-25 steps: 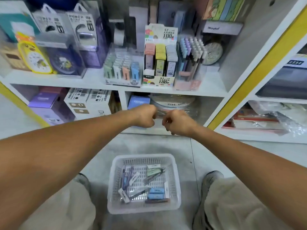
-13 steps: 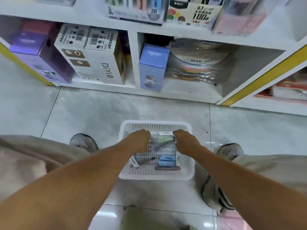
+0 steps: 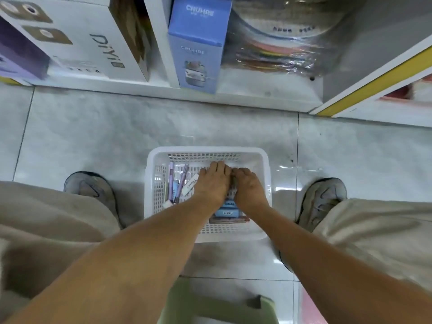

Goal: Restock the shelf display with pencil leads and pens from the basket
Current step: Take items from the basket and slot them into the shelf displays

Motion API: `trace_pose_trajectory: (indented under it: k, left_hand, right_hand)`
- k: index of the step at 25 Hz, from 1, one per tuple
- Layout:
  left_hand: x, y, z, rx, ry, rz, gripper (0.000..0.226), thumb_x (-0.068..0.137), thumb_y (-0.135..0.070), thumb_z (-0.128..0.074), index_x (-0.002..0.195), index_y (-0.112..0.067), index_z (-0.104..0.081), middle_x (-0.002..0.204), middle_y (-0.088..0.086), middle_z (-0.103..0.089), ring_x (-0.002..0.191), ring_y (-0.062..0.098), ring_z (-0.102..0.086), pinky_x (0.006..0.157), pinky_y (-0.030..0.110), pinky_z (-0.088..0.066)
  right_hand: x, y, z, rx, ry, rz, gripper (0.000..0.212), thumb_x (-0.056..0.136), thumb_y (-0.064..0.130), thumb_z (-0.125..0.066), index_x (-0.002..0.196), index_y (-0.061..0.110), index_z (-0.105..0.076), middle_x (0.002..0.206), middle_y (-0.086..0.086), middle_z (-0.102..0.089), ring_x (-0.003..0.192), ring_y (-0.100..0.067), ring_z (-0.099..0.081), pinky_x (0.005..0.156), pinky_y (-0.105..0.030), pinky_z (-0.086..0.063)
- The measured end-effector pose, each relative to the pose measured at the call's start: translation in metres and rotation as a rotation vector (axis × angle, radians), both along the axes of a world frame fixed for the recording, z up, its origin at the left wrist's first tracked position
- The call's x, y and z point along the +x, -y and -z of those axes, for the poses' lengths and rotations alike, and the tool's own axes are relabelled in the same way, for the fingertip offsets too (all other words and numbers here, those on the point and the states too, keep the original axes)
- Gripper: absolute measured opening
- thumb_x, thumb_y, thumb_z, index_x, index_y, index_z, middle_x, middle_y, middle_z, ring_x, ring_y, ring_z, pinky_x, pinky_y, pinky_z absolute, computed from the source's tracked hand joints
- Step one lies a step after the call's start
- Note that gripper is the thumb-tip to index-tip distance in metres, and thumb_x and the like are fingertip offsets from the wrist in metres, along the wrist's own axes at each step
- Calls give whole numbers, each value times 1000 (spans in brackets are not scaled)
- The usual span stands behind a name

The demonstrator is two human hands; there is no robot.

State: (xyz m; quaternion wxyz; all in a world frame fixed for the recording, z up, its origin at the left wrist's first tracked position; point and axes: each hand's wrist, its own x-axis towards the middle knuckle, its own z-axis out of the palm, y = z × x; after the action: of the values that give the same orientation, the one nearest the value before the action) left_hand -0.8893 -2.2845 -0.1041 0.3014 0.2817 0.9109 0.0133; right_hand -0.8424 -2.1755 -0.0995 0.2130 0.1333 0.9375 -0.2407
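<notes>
Grey floor tiles [image 3: 93,136] carry everything we see, with the white shelf unit [image 3: 159,40] along their far edge. On its bottom shelf stand a white carton [image 3: 77,40] at the left, a blue box [image 3: 198,43] just right of the divider, and a plastic-wrapped stack of coloured discs [image 3: 280,43] beside that. Our trouser legs and grey shoes [image 3: 91,187] flank the white plastic basket [image 3: 208,152], which sits on the floor between our feet. Both our hands are down inside it, touching each other near its far wall. Our left hand [image 3: 211,182] lies with fingers bent downward over the contents; our right hand [image 3: 249,188] does likewise, and we cannot tell whether either has hold of anything. Along the basket's left side lie purple pens [image 3: 176,183] and a white eraser [image 3: 190,184]. Blue pencil lead cases [image 3: 228,212] show at its near edge, just under our wrists.
</notes>
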Motion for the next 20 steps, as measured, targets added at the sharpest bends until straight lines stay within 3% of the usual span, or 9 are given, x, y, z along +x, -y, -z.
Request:
trace_pose_trajectory:
  k: [3,7,10,12,14,16,17,19,20]
  left_hand:
    - [5,-4,7,55,106,-7,59,82,-5,-64,134,-8,-35,128,13,-37,120,29,-37,89,41,-48]
    - [9,1,9,97,127,-26,44,93,-11,-53,133,-6,-36,128,16,-43,119,31,-43,90,45,-49]
    - [7,12,7,133,113,-66,45,88,-2,-57,130,-2,-39,122,20,-49,107,32,-51,88,40,-52]
    - [-3,20,3,141,159,-159,54,80,6,-63,128,-1,-40,114,19,-52,89,27,-55,69,32,-49]
    - [-13,31,1,166,238,-189,48,77,4,-66,119,-5,-43,106,15,-56,80,22,-52,59,29,-40]
    - [-14,43,2,194,320,-135,37,81,-6,-70,106,-13,-45,104,12,-60,83,21,-55,61,27,-39]
    - [-9,46,4,206,342,-100,34,82,-11,-72,106,-14,-47,105,11,-62,88,22,-58,66,28,-40]
    - [6,50,9,226,363,-55,41,82,-17,-76,117,-10,-55,112,11,-63,101,27,-62,76,29,-43]
    - [13,49,10,222,367,-41,48,81,-20,-77,122,-9,-55,116,11,-62,104,28,-62,79,30,-45]
  right_hand:
    - [4,-2,-4,-121,39,114,41,88,-5,-54,126,11,-58,124,-8,-60,111,-25,-59,100,-31,-48]
    - [0,-2,-15,-162,41,177,47,88,-5,-55,132,12,-52,130,-7,-53,111,-26,-58,94,-33,-51]
    - [-10,-11,-24,-63,48,287,35,88,-3,-54,120,9,-53,115,-7,-58,95,-25,-61,73,-33,-56]
    - [-18,-18,-28,26,212,199,17,88,1,-56,102,9,-53,98,-8,-61,82,-24,-63,62,-30,-55]
    - [-16,-14,-30,96,417,40,13,88,2,-62,96,9,-55,85,-5,-58,74,-23,-62,58,-29,-53]
    - [-3,-4,-25,109,469,16,5,93,7,-56,97,6,-59,80,-4,-59,73,-22,-63,58,-29,-53]
    - [6,0,-20,101,419,29,14,97,11,-49,91,6,-60,80,-4,-61,72,-20,-64,57,-29,-53]
    - [18,10,-13,106,319,83,29,100,13,-37,79,11,-56,81,-6,-63,64,-15,-58,52,-25,-44]
    - [21,13,-11,120,285,82,28,101,11,-36,82,9,-56,85,-9,-63,65,-16,-56,54,-26,-43]
